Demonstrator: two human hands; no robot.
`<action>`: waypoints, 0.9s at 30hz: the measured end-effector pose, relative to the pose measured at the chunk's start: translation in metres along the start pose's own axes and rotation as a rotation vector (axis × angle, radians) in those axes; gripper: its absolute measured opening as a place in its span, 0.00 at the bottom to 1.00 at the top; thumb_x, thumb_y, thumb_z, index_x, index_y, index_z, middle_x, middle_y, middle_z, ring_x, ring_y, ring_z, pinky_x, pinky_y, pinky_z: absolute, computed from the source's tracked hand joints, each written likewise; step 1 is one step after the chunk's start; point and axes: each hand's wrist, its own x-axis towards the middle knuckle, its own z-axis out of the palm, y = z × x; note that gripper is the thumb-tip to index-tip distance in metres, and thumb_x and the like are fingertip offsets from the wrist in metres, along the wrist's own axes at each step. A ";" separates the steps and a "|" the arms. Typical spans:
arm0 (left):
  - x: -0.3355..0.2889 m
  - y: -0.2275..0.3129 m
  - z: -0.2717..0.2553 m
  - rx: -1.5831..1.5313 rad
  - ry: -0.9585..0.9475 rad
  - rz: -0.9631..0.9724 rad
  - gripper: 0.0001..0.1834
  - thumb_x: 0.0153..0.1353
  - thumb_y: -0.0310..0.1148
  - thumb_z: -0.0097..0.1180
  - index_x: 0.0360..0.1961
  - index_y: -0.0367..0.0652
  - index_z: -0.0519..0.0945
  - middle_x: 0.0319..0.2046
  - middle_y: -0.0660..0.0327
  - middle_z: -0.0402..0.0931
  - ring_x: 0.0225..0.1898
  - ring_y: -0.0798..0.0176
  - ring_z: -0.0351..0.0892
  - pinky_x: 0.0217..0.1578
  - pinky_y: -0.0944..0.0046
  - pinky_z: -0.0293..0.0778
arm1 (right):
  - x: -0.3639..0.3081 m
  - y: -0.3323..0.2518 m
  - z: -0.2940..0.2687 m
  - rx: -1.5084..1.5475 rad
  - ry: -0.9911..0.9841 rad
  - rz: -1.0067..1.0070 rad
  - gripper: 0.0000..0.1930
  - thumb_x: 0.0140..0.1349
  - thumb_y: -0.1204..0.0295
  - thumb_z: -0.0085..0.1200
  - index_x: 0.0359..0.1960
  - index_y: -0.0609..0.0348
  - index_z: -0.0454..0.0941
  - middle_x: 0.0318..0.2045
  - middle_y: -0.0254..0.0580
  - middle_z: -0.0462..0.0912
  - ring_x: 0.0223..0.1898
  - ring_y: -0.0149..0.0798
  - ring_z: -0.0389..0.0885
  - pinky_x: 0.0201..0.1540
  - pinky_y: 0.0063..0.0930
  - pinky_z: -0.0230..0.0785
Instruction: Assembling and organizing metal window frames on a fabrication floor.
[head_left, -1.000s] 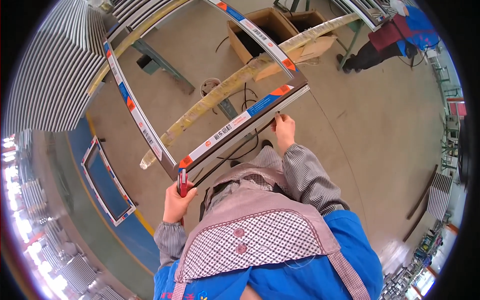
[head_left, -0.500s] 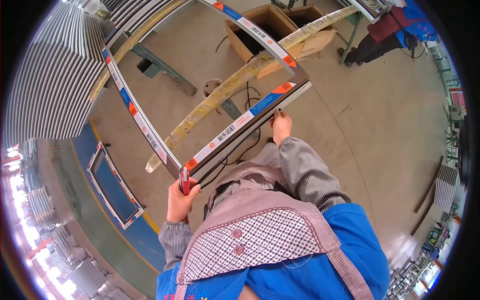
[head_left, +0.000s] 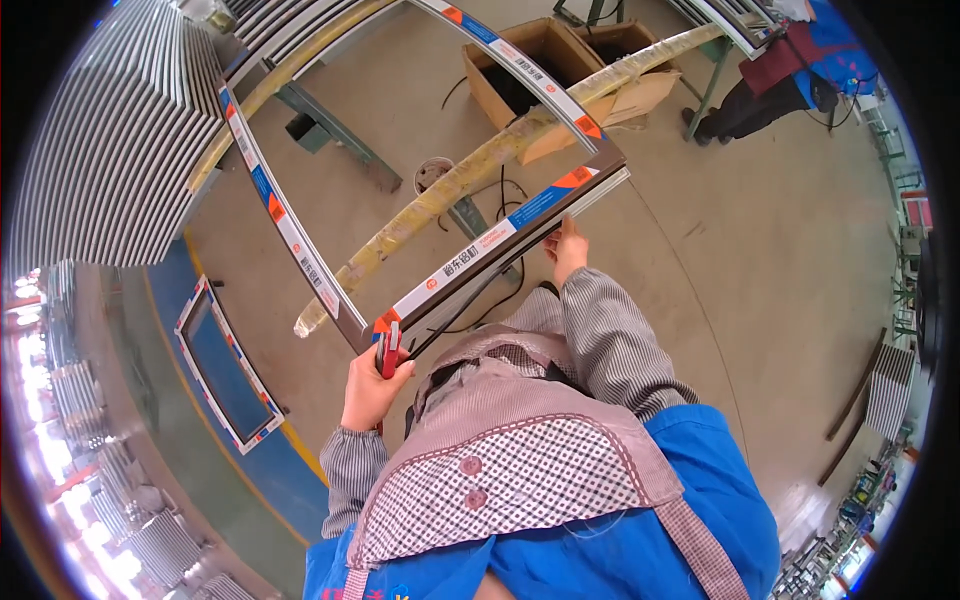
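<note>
A window frame [head_left: 478, 247] with dark brown profiles and printed protective film lies in front of me. My left hand [head_left: 372, 388] is at its near left corner, closed round a red-handled hand tool [head_left: 390, 350] whose exact kind I cannot make out. A thin black sealing strip [head_left: 462, 305] runs beside the frame's near edge, from close to my left fingertips toward my right hand [head_left: 570, 250]. The right fingers are pinched on the strip just under the near edge, left of the near right corner. Their tips are partly hidden.
Wrapped yellowish support bars [head_left: 430, 200] cross beneath the frame. Beyond stands an open cardboard box [head_left: 545, 60]. Stacked metal profiles [head_left: 110, 150] rise at the left, with a smaller frame [head_left: 228, 365] below them. At the far right stands another person [head_left: 790, 80].
My left hand has shifted slightly right with the red tool, which now overlaps the frame's corner. The black strip's near end hangs closer to my left hand. My right hand has moved only slightly.
</note>
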 end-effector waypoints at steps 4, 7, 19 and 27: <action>-0.002 -0.002 0.005 -0.032 -0.024 -0.026 0.08 0.51 0.26 0.57 0.32 0.36 0.74 0.22 0.63 0.76 0.24 0.73 0.73 0.26 0.73 0.68 | -0.001 0.005 0.007 0.007 0.054 -0.012 0.22 0.61 0.49 0.43 0.27 0.58 0.70 0.20 0.37 0.75 0.18 0.34 0.73 0.20 0.29 0.61; 0.005 0.000 0.009 -0.182 0.035 -0.110 0.10 0.52 0.27 0.57 0.35 0.36 0.74 0.23 0.63 0.75 0.24 0.73 0.73 0.25 0.74 0.68 | -0.008 0.015 0.007 -0.112 -0.008 -0.082 0.20 0.62 0.52 0.41 0.28 0.57 0.70 0.20 0.38 0.75 0.17 0.33 0.72 0.19 0.27 0.62; 0.022 0.012 0.054 -0.896 0.277 -0.228 0.18 0.64 0.45 0.45 0.48 0.43 0.68 0.29 0.66 0.71 0.22 0.75 0.68 0.22 0.74 0.68 | -0.066 -0.011 -0.007 -0.676 -0.686 0.342 0.20 0.63 0.51 0.40 0.26 0.55 0.69 0.16 0.34 0.72 0.14 0.28 0.68 0.15 0.20 0.58; 0.051 0.045 0.146 -1.284 0.738 -0.149 0.19 0.63 0.48 0.46 0.43 0.43 0.69 0.27 0.68 0.64 0.27 0.74 0.63 0.28 0.71 0.67 | -0.147 -0.095 0.005 -1.029 -1.500 0.077 0.20 0.63 0.68 0.47 0.53 0.64 0.59 0.42 0.41 0.74 0.43 0.30 0.73 0.47 0.24 0.67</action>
